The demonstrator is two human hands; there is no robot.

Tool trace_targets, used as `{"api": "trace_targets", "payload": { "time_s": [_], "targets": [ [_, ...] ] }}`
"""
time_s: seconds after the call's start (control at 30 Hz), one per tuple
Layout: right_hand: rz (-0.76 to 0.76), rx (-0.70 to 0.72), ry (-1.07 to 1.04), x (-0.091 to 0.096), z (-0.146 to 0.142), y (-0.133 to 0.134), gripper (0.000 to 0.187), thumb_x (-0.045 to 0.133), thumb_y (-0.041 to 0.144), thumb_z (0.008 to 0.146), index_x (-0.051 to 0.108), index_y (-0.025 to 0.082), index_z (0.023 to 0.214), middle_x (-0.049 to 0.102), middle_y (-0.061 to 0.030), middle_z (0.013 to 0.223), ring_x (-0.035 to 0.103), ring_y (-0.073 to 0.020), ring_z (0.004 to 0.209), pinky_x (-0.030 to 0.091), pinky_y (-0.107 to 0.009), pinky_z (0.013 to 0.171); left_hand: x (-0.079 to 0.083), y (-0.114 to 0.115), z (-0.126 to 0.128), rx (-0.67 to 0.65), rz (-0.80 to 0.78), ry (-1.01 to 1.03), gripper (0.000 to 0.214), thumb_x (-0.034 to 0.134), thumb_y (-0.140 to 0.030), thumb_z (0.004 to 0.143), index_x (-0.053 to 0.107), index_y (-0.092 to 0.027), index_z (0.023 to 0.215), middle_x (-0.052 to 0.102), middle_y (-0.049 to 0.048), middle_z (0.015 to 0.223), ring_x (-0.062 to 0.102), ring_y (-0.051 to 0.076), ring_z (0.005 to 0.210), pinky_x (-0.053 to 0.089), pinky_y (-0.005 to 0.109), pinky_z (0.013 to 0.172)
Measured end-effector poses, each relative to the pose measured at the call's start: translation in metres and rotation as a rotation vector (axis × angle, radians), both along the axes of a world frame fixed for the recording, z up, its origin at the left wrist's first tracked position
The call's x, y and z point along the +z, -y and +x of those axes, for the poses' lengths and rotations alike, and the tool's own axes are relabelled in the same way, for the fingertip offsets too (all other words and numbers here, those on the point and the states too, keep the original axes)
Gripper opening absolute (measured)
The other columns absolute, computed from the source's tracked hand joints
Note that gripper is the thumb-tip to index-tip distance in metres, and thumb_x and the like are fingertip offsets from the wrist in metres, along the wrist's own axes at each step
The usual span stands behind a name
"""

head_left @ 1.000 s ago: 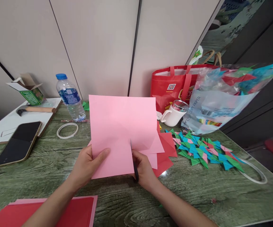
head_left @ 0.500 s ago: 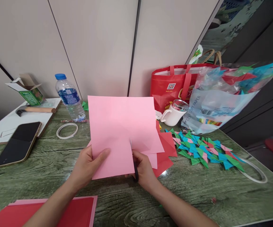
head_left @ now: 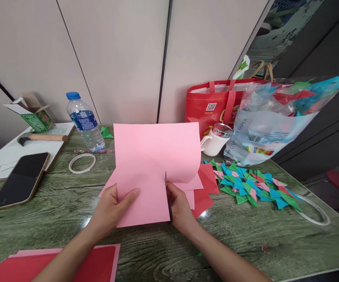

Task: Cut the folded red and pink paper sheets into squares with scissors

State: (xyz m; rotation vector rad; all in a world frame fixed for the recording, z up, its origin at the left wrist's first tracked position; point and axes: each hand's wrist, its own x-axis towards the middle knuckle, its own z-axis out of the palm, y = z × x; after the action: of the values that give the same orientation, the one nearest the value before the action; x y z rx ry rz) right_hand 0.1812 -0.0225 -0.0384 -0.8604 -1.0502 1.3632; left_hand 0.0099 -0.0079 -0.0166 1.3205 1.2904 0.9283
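A pink sheet of paper (head_left: 145,164) is raised above the table in front of me. My left hand (head_left: 110,209) pinches its lower left side, thumb on the near face. My right hand (head_left: 179,205) is closed around dark-handled scissors (head_left: 169,207), mostly hidden by hand and paper. A thin blade tip shows at a cut running up from the sheet's lower edge. Right of the cut, the paper curls back. Behind and below lie more pink sheets (head_left: 190,197) and red paper pieces (head_left: 207,192).
Folded paper triangles (head_left: 251,184) and a white ring (head_left: 316,209) lie right. Behind stand a white mug (head_left: 214,141), red bag (head_left: 198,105) and plastic bag (head_left: 263,137). Left are a bottle (head_left: 84,121), tape roll (head_left: 82,163), phone (head_left: 20,179), hammer (head_left: 44,137) and red sheets (head_left: 89,264).
The pink sheet has shifted slightly right and down with both hands. Its right part now curls more, and the scissor handles are less visible behind the paper and hand.
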Motion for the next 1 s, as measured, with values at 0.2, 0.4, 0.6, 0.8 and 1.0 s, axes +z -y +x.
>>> {"api": "trace_targets", "payload": {
  "time_s": [0.2, 0.4, 0.6, 0.8, 1.0],
  "targets": [
    [-0.003, -0.011, 0.008, 0.0018, 0.0011, 0.0005, 0.025, 0.071, 0.011, 0.056, 0.057, 0.018, 0.076, 0.067, -0.001, 0.078, 0.062, -0.0195, 0.079, 0.05, -0.027, 0.067, 0.0025, 0.0013, 0.0035, 0.005, -0.002, 0.008, 0.028, 0.062, -0.041, 0.07, 0.062, -0.014, 0.078, 0.063, 0.0027, 0.073, 0.053, 0.013, 0.06, 0.045, 0.022, 0.049],
    [-0.007, -0.03, 0.014, -0.001, 0.0008, 0.0005, 0.026, 0.071, 0.008, 0.055, 0.057, 0.018, 0.075, 0.067, 0.0006, 0.072, 0.062, -0.0185, 0.075, 0.049, -0.026, 0.062, 0.005, 0.002, 0.005, -0.01, 0.007, 0.014, 0.027, 0.061, -0.04, 0.071, 0.062, -0.014, 0.076, 0.063, 0.0021, 0.07, 0.053, 0.013, 0.057, 0.045, 0.021, 0.047],
    [-0.025, -0.043, 0.041, -0.0011, 0.0006, 0.0006, 0.023, 0.072, 0.011, 0.055, 0.056, 0.018, 0.07, 0.066, 0.0016, 0.068, 0.062, -0.017, 0.068, 0.048, -0.024, 0.058, 0.0066, 0.0029, 0.0059, -0.001, 0.025, -0.01, 0.026, 0.06, -0.04, 0.071, 0.062, -0.014, 0.077, 0.065, 0.0039, 0.072, 0.055, 0.014, 0.057, 0.044, 0.022, 0.045],
    [-0.028, -0.068, 0.102, -0.0034, 0.0006, 0.0006, 0.022, 0.073, 0.018, 0.056, 0.057, 0.018, 0.071, 0.066, 0.0013, 0.067, 0.061, -0.016, 0.062, 0.048, -0.025, 0.056, 0.0054, 0.0022, 0.0067, 0.006, 0.019, 0.01, 0.025, 0.061, -0.039, 0.07, 0.063, -0.014, 0.077, 0.067, 0.0043, 0.073, 0.057, 0.015, 0.057, 0.045, 0.023, 0.045],
    [-0.032, -0.069, 0.083, -0.0044, 0.0007, 0.0006, 0.018, 0.071, 0.016, 0.058, 0.059, 0.018, 0.07, 0.066, 0.002, 0.063, 0.062, -0.0164, 0.065, 0.047, -0.023, 0.052, 0.0034, 0.0032, 0.0051, -0.004, 0.005, 0.039, 0.023, 0.061, -0.038, 0.072, 0.063, -0.015, 0.075, 0.065, 0.0026, 0.07, 0.054, 0.013, 0.056, 0.044, 0.021, 0.045]
  ]
}}
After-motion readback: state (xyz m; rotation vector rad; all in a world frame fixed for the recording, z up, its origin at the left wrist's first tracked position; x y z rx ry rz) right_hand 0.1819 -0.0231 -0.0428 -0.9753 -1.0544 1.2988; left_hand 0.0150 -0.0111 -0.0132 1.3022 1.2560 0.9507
